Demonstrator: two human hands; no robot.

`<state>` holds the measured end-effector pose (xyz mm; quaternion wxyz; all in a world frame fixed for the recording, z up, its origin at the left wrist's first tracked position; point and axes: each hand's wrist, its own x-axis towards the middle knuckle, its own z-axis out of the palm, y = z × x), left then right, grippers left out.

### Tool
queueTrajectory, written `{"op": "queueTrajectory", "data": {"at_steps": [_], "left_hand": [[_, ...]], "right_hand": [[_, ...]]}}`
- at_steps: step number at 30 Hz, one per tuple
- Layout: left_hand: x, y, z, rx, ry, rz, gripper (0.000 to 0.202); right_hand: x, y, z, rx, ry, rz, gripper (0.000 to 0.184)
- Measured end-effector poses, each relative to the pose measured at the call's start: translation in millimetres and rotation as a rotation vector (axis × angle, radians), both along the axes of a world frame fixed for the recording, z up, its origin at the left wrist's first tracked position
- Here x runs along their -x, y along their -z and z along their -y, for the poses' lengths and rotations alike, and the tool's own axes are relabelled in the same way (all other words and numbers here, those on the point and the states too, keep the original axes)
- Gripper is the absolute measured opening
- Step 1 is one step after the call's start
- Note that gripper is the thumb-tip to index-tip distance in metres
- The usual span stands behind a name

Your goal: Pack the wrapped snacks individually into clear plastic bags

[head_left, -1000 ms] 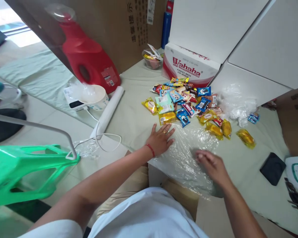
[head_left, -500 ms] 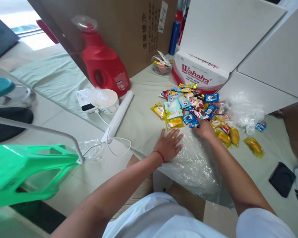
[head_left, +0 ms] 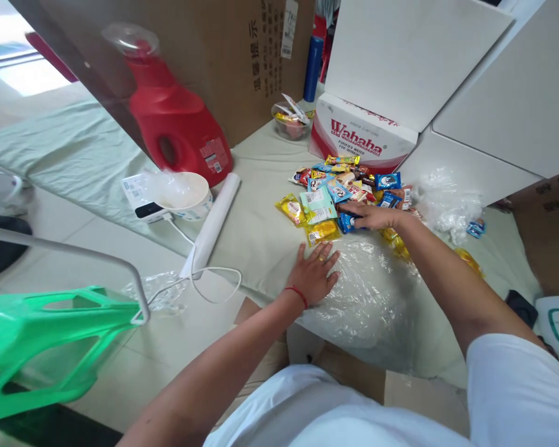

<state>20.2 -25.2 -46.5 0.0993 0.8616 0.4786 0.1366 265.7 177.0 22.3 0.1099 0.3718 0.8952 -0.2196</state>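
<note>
My left hand (head_left: pixel 313 273) lies flat with its fingers spread, at the left edge of a clear plastic bag (head_left: pixel 368 298). Just beyond its fingertips is a yellow-wrapped snack (head_left: pixel 323 232). My right hand (head_left: pixel 372 216) reaches over the front of a heap of small wrapped snacks (head_left: pixel 354 177), its fingers stretched out to the left and touching the packets. Under its fingertips is a blue packet (head_left: pixel 346 222). Left of that lies a pale green packet (head_left: pixel 317 205), with another yellow snack (head_left: pixel 290 210) beside it. My right hand and forearm cover part of the heap.
Behind the heap stands a Wahaha carton (head_left: pixel 361 133). Crumpled clear plastic (head_left: pixel 447 202) lies to the right. A red jug (head_left: pixel 177 118), a paper bowl (head_left: pixel 186 195), a white roll (head_left: pixel 212 223) and a white cable (head_left: pixel 214 270) are on the left. A green stool (head_left: pixel 51 335) stands lower left.
My right hand has moved left and slightly away from me over the heap, its fingers now stretched out. My left hand stays flat on the bag. The view has shifted a little.
</note>
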Motion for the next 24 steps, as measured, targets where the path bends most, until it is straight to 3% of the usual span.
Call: {"op": "queueTrajectory", "data": {"at_steps": [3, 6, 11, 14, 18, 22, 24], "left_hand": [[0, -1.3, 0, 0.012, 0.004, -0.003, 0.056], [0, -3.1, 0, 0.024, 0.002, -0.016, 0.057], [-1, -3.0, 0, 0.011, 0.0, -0.037, 0.057], [-1, -2.0, 0, -0.001, -0.003, -0.033, 0.056], [-1, -0.9, 0, -0.008, -0.002, -0.024, 0.056], [-1, -0.3, 0, -0.016, 0.004, -0.032, 0.056], [-1, -0.4, 0, -0.019, 0.005, -0.036, 0.056]], "right_hand": [[-7, -8.6, -9, 0.009, 0.009, 0.049, 0.073], [4, -10.0, -7, -0.021, -0.037, 0.149, 0.075], [19, -14.4, 20, -0.202, 0.032, 0.274, 0.066], [6, -23.2, 57, -0.306, 0.132, 0.193, 0.065], [-11, -26.6, 133, -0.395, 0.358, -0.063, 0.057], [-6, -2.3, 211, -0.334, 0.458, -0.289, 0.043], [1, 13.3, 239, -0.4, 0.535, -0.287, 0.04]]}}
